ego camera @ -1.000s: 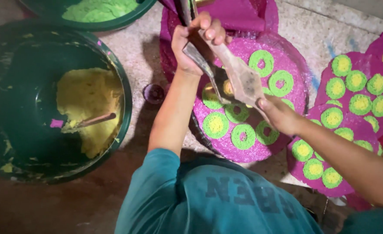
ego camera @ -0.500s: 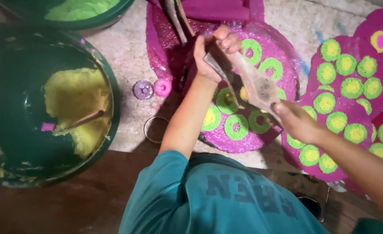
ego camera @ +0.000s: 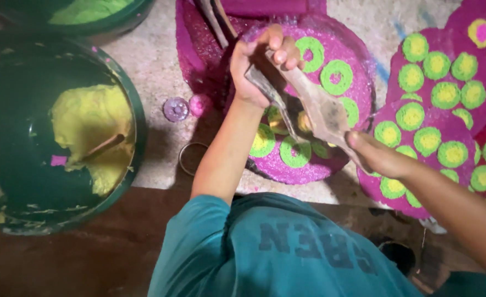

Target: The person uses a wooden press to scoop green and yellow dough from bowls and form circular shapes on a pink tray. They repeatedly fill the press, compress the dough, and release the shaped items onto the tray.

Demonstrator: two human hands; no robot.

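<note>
On speckled stone floor (ego camera: 160, 71), the left hand (ego camera: 259, 69) grips a metal blade (ego camera: 270, 93); the right hand (ego camera: 377, 157) pinches a wooden spatula (ego camera: 320, 110) above a magenta disc (ego camera: 309, 165).

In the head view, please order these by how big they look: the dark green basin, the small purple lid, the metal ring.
1. dark green basin, far the largest.
2. metal ring, partly hidden by the arm.
3. small purple lid; close to the ring, so this order is unsure.

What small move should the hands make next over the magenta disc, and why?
Probably lower the tool toward the magenta disc. The left hand grips its upper end and the right hand its lower end, holding it above the disc's green-and-yellow rings, apparently not yet touching them.
</note>
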